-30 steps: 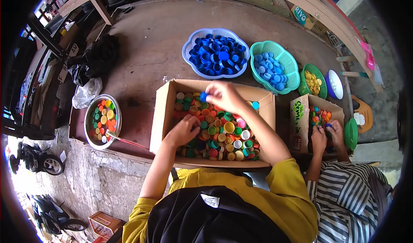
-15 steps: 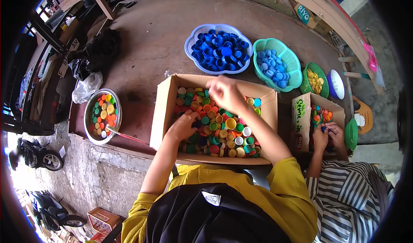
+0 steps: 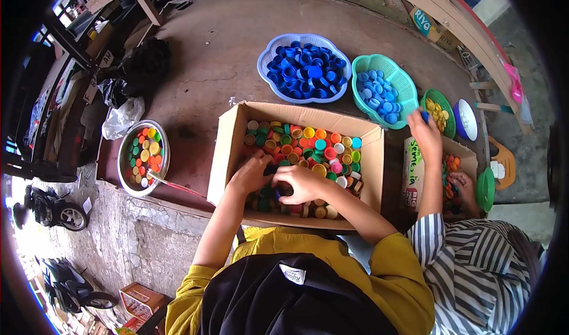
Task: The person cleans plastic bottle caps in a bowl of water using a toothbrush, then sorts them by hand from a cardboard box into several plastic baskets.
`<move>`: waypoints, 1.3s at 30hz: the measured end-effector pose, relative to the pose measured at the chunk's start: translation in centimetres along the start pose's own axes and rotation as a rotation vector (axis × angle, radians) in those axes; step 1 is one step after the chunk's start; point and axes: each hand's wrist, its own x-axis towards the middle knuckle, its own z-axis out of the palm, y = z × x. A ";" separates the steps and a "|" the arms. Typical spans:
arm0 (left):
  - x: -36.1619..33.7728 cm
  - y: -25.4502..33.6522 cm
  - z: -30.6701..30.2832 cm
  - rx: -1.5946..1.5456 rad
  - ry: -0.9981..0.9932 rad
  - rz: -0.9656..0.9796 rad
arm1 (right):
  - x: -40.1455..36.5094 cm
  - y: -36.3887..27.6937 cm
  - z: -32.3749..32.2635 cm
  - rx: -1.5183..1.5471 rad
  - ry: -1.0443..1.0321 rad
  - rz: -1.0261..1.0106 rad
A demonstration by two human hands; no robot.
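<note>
Fingers curled, left hand (image 3: 252, 174) and right hand (image 3: 303, 184) dip among caps (image 3: 309, 132) in the box (image 3: 224, 152), frame centre; any grip, I cannot tell. Caps look light, stiff, best pinched by rims.

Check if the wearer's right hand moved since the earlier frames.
Yes. The right hand has come from over the cardboard box's far wall toward its near side, now beside the left hand.

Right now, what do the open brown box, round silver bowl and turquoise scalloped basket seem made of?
The open brown box looks like matt cardboard, from its dull, stiff sides. The round silver bowl is probably metal: its rim shines. The turquoise scalloped basket seems smooth plastic, its wall pierced.
</note>
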 end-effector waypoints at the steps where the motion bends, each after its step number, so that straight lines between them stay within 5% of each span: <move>1: 0.0 0.1 0.0 -0.005 0.012 -0.004 | 0.0 -0.3 -0.7 0.133 0.029 -0.003; 8: 0.6 1.5 -1.0 -0.210 0.069 0.095 | -0.1 1.3 -2.2 0.414 0.555 0.205; 15: 0.9 3.0 -1.7 -0.289 0.380 0.311 | -0.1 3.4 -1.4 0.875 0.387 0.406; 27: 1.0 3.1 -2.2 -0.280 0.413 0.285 | 1.0 1.5 -2.4 0.696 0.239 0.318; 32: 0.9 4.0 -2.8 -0.329 0.498 0.183 | 4.2 2.8 -8.9 0.396 0.628 0.137; 36: 0.7 3.9 -2.9 -0.283 0.538 0.083 | 8.1 5.6 -15.8 -0.182 0.814 0.060; 39: 0.7 3.5 -2.8 -0.284 0.572 0.067 | 9.1 6.7 -17.4 -0.305 0.895 0.187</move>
